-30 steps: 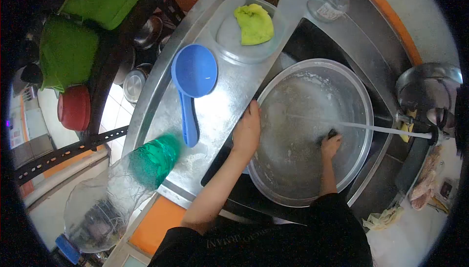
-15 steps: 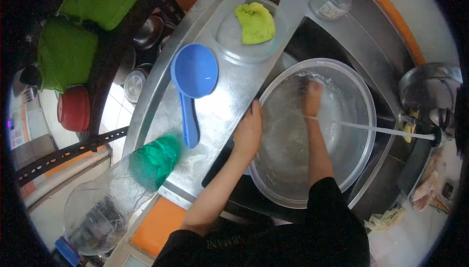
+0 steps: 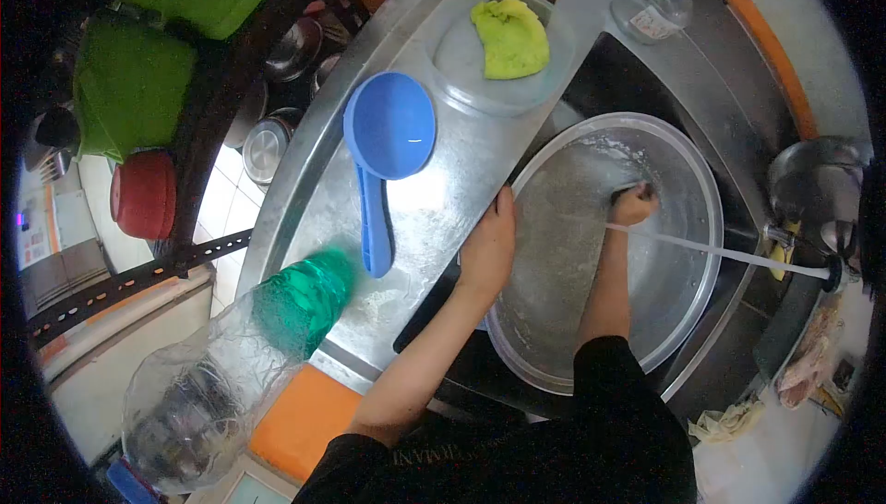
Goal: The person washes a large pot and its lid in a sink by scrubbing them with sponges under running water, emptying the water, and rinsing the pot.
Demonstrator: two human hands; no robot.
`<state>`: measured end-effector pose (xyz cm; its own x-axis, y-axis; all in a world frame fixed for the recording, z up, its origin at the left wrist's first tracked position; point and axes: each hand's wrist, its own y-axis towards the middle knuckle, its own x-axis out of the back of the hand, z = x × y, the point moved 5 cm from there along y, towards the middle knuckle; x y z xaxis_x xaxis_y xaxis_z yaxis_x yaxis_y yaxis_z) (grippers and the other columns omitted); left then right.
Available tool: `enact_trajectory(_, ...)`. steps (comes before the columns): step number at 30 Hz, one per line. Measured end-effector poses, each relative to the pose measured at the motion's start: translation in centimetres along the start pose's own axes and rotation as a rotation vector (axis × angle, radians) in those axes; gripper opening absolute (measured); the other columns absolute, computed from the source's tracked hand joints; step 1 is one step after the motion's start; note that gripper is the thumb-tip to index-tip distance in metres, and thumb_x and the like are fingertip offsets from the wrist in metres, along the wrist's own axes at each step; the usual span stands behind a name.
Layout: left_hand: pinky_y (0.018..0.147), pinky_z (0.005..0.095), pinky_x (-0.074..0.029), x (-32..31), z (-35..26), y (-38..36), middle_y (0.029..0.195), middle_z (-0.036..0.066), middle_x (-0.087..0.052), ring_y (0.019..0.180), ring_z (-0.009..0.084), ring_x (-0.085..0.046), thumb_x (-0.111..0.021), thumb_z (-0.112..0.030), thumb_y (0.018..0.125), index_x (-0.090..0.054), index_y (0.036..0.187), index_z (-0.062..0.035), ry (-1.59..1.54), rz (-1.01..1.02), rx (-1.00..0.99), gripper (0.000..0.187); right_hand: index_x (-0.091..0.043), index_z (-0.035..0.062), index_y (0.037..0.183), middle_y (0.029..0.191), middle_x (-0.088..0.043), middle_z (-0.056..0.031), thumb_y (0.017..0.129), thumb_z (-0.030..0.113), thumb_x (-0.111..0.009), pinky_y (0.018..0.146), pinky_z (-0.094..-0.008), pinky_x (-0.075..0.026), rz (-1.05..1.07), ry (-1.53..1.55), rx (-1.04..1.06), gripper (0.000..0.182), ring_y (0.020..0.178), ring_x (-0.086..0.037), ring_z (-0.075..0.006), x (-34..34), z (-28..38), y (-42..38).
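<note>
A large round metal basin (image 3: 711, 273) sits in the sink, with a stream of water (image 3: 729, 253) running into it. My left hand (image 3: 487, 247) grips the basin's left rim; some of its fingers are hidden. Inside the basin, my right hand (image 3: 635, 205) is closed near the inner wall, just above the water stream. Something dark shows at its fingers, too small to make out. Whitish foam or residue clings to the basin's upper inside.
On the steel counter lie a blue ladle (image 3: 392, 130) and a clear tub (image 3: 452, 56) holding a yellow-green cloth (image 3: 512, 38). A pump bottle (image 3: 652, 15) stands behind the sink. A big clear-and-green plastic bottle (image 3: 305, 306) is at lower left; a faucet (image 3: 831, 273) is at right.
My right hand has moved to the right and slightly down inside the basin, and the dark thing now shows at it. My left hand stays at the rim. The whole view has shifted a little.
</note>
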<state>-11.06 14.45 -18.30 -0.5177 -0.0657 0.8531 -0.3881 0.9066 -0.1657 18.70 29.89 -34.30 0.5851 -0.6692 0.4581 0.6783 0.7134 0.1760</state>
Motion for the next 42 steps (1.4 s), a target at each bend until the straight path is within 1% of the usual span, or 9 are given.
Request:
enact_trajectory(9, 0.071, 0.0349, -0.05, 1.0, -0.9, 0.0, 0.087, 0.017, -0.06, 0.082, 0.0306, -0.062, -0.052, -0.006, 0.083, -0.048, 0.104, -0.0028, 0.108, -0.092, -0.038, 0.021, -0.047, -0.0016, 0.108, 0.099, -0.059, -0.0155, 0.082, 0.027, -0.065, 0.081, -0.0369, -0.046, 0.493, 0.076, -0.125, 0.042, 0.084, -0.057, -0.0251, -8.0, 1.9, -6.5)
enact_trajectory(14, 0.061, 0.0498, -0.049, 0.0, 0.0, -0.3, 0.085, 0.024, -0.06, 0.074, 0.0416, -0.06, -0.042, -0.02, 0.093, -0.04, 0.114, -0.0037, -0.012, 0.026, 0.0, 0.027, -0.048, -0.0019, 0.108, 0.1, -0.059, -0.0165, 0.087, 0.025, -0.059, 0.08, -0.0366, -0.045, -0.067, 0.124, -0.31, 0.036, 0.087, -0.057, -0.0267, -4.5, 2.5, -2.2)
enact_trajectory(19, 0.061, 0.05, -0.048, 0.6, -0.4, 0.0, 0.085, 0.024, -0.06, 0.073, 0.0422, -0.06, -0.042, -0.021, 0.093, -0.04, 0.112, -0.0032, -0.061, 0.011, -0.004, 0.026, -0.048, -0.0022, 0.115, 0.108, -0.053, -0.0253, 0.089, 0.021, -0.049, 0.083, -0.0462, -0.04, 0.7, -0.156, 0.497, 0.035, 0.096, -0.05, -0.0424, -6.1, 6.7, -16.2)
enact_trajectory(22, 0.063, 0.0507, -0.048, 0.8, -0.5, 0.1, 0.086, 0.024, -0.06, 0.075, 0.0428, -0.059, -0.042, -0.022, 0.093, -0.04, 0.111, -0.0023, -0.094, 0.036, 0.007, 0.026, -0.047, 0.0006, 0.12, 0.105, -0.051, -0.0268, 0.088, 0.027, -0.047, 0.089, -0.047, -0.039, 1.186, -0.25, 0.205, 0.041, 0.1, -0.049, -0.0406, 1.3, 6.5, -22.4)
enact_trajectory(24, 0.063, 0.051, -0.048, 0.6, -0.5, 0.1, 0.087, 0.024, -0.059, 0.076, 0.0429, -0.059, -0.042, -0.021, 0.093, -0.04, 0.11, -0.0025, -0.088, 0.021, 0.007, 0.026, -0.047, 0.0002, 0.12, 0.106, -0.052, -0.0248, 0.089, 0.025, -0.046, 0.09, -0.0472, -0.038, 1.537, -0.556, 0.539, 0.039, 0.102, -0.048, -0.0413, 6.8, 6.8, -23.3)
enact_trajectory(28, 0.062, 0.0413, -0.049, 1.6, -1.2, 0.0, 0.079, 0.017, -0.06, 0.071, 0.0347, -0.061, -0.049, -0.016, 0.089, -0.047, 0.099, -0.0029, 0.006, -0.089, -0.025, 0.016, -0.053, 0.0027, 0.111, 0.103, -0.052, -0.0242, 0.082, 0.016, -0.053, 0.087, -0.0463, -0.04, 1.444, -0.941, 0.75, 0.031, 0.102, -0.048, -0.0388, 13.8, 0.4, -15.2)
enact_trajectory(32, 0.062, 0.0398, -0.05, 1.2, -0.9, 0.1, 0.08, 0.017, -0.06, 0.071, 0.033, -0.061, -0.049, -0.016, 0.089, -0.048, 0.098, -0.0031, 0.036, -0.05, -0.029, 0.016, -0.045, -0.0058, 0.114, 0.106, -0.05, -0.0265, 0.081, 0.018, -0.061, 0.085, -0.0427, -0.042, 0.587, -0.864, 0.313, 0.044, 0.096, -0.052, -0.0397, 13.7, -1.5, -1.8)
enact_trajectory(36, 0.063, 0.0444, -0.049, 0.8, -0.6, 0.2, 0.082, 0.02, -0.06, 0.074, 0.037, -0.061, -0.045, -0.019, 0.091, -0.044, 0.104, -0.0041, 0.025, 0.007, 0.015, 0.02, -0.041, -0.008, 0.115, 0.101, -0.05, -0.0232, 0.081, 0.025, -0.065, 0.077, -0.0393, -0.043, 0.16, -0.462, 0.518, 0.053, 0.088, -0.054, -0.0345, 6.2, 3.7, 2.9)
enact_trajectory(42, 0.062, 0.0503, -0.048, 0.4, -0.4, 0.3, 0.084, 0.024, -0.06, 0.074, 0.0427, -0.06, -0.041, -0.022, 0.093, -0.04, 0.112, -0.0049, -0.021, 0.036, 0.023, 0.025, -0.048, -0.005, 0.111, 0.106, -0.051, -0.0216, 0.076, 0.011, -0.065, 0.085, -0.0404, -0.04, 0.619, 0.071, 0.294, 0.043, 0.097, -0.05, -0.0355, -4.5, 11.3, -10.2)
